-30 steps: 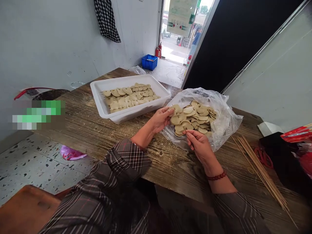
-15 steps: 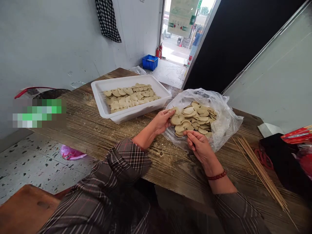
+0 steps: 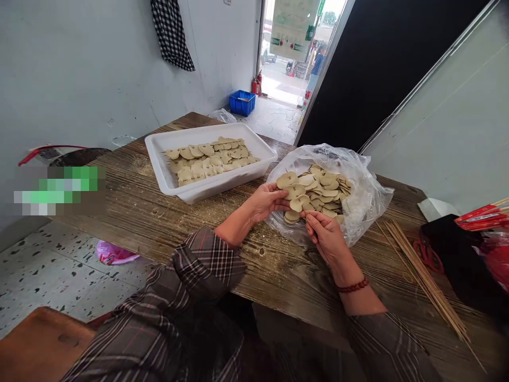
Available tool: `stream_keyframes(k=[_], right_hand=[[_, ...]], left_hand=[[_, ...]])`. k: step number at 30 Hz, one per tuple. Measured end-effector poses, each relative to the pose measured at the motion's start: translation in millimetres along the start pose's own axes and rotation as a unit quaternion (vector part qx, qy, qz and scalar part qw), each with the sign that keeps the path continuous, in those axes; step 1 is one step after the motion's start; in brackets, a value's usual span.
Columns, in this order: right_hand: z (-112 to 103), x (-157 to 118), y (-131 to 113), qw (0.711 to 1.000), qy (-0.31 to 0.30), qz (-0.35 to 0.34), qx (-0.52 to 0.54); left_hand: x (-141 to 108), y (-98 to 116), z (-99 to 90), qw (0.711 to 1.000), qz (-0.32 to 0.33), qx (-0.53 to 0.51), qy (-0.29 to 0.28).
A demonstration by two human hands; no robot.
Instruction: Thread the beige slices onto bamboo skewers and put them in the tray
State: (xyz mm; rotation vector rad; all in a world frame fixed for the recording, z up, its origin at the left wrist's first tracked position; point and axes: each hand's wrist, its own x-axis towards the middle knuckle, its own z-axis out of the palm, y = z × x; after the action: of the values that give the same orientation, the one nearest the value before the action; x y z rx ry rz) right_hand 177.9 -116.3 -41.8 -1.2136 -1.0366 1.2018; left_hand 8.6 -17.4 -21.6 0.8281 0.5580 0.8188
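My left hand [image 3: 269,201] is closed on thin round beige slices [image 3: 293,191], threaded in a row on a skewer. My right hand [image 3: 323,228] pinches the near end of that skewer [image 3: 304,213], most of which the slices hide. Both hands are over the front of a clear plastic bag [image 3: 363,207], spread open around a pile of loose slices [image 3: 328,183]. To the left, a white plastic tray [image 3: 210,188] holds several rows of skewered slices [image 3: 212,162].
A bundle of bare wooden skewers [image 3: 427,281] lies on the wooden table [image 3: 191,217] at right, beside red-handled scissors [image 3: 428,257] and a black container [image 3: 449,254]. A blue crate [image 3: 242,103] stands on the floor by the doorway. A brown stool [image 3: 43,345] is at lower left.
My left hand has shifted down along the row, and more threaded slices now show between my hands. My right hand stays nearly in place. The view has shifted slightly.
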Motion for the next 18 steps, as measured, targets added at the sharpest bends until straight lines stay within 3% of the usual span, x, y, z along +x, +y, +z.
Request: stream_keyframes(k=[7,14,18], right_hand=[[0.1,-1.1,-0.1,1.0,0.005,-0.012,-0.005],[4.5,-5.1,-0.9,1.0,-0.005,-0.013,-0.019],[5.7,-6.5,1.2,0.998,-0.03,-0.016,-0.046]], left_hand=[[0.0,-3.3,4.6,0.999,-0.013,-0.033,0.011],[6.0,-0.6,-2.0,0.99,0.058,-0.105,0.074],[4.8,1.9,-2.4,0.989,0.06,-0.133,0.039]])
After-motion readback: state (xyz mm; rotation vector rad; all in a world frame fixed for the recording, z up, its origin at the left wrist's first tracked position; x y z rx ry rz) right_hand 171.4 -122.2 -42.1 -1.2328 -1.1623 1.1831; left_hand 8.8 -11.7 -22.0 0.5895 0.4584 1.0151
